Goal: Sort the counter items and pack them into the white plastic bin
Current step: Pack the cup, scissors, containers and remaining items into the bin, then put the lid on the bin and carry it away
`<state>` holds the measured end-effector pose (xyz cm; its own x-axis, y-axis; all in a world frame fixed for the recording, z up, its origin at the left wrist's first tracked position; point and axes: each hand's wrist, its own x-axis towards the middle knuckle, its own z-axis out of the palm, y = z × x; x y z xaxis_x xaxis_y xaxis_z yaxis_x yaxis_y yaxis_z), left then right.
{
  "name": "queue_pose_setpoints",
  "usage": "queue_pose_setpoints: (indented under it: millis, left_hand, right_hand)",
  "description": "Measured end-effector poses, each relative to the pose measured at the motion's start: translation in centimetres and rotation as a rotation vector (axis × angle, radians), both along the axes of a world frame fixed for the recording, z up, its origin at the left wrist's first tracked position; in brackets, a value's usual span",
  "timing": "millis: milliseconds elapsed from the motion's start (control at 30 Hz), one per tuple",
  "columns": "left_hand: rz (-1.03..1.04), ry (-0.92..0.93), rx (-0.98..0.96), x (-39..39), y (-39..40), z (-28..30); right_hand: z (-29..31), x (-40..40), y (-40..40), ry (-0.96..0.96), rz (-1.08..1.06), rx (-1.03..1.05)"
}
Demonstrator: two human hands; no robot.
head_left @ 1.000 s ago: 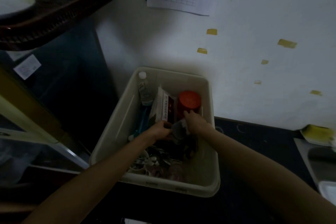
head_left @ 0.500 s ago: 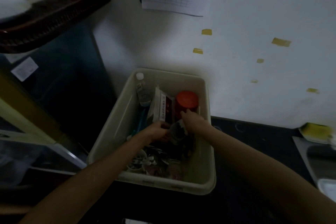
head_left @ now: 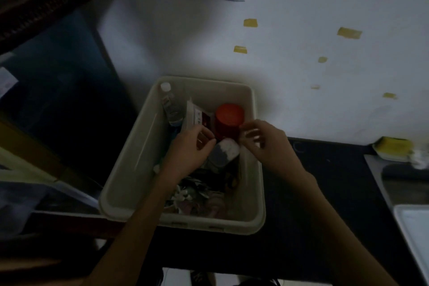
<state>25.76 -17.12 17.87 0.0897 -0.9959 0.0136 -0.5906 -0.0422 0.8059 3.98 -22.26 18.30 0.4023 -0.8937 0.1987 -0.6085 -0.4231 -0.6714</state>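
The white plastic bin (head_left: 130,165) stands at the table's far edge against the wall, and a small grey-and-white packet (head_left: 224,153) lies in its middle, long axis running from the near left to the far right, just in front of the red-lidded jar (head_left: 229,116). The left hand (head_left: 188,151) is nearer, its fingers (head_left: 204,137) curled just left of the packet, though whether they touch it I cannot tell. The right hand (head_left: 267,146) hovers just right of it over the bin's right rim, fingers loosely curled and holding nothing.

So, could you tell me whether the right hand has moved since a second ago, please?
Yes: the right hand has pulled rightward over the bin's right rim, off the red-lidded jar.
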Motion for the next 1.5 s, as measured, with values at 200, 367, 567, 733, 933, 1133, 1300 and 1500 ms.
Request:
queue_pose_setpoints:
  millis: [200,367,567,733,933,1133,1300,1500]
  left_hand:
    - [-0.104,0.062,-0.044,-5.3,1.1,1.2]
    - [-0.202,0.128,-0.093,-12.0,1.0,0.9]
    - [-0.356,0.059,-0.003,-21.2,2.3,-1.6]
    - [-0.403,-0.039,0.091,-30.3,4.1,-3.6]
    - [-0.45,-0.024,0.299,-43.1,7.3,-7.4]
    - [-0.404,0.114,0.63,-55.6,11.1,-14.7]
    - [-0.271,0.299,0.952,-63.9,14.4,-18.6]
    - [-0.141,0.679,1.094,-67.3,16.0,-22.3]
  right_hand:
    - [-0.4,-6.3,5.4,-0.148,-0.189,0.147]
    - [-2.1,-13.4,8.6,-0.145,-0.365,0.194]
    - [-3.6,-23.3,12.0,-0.157,-0.511,0.151]
    - [-6.4,-32.5,14.4,-0.159,-0.568,0.149]
    - [-10.3,-44.3,18.1,-0.124,-0.595,0.218]
    - [-15.1,-53.7,22.3,-0.022,-0.602,0.364]
    - [-16.4,-58.6,25.2,-0.051,-0.637,0.424]
    - [-16.9,-62.5,27.6,0.021,-0.609,0.463]
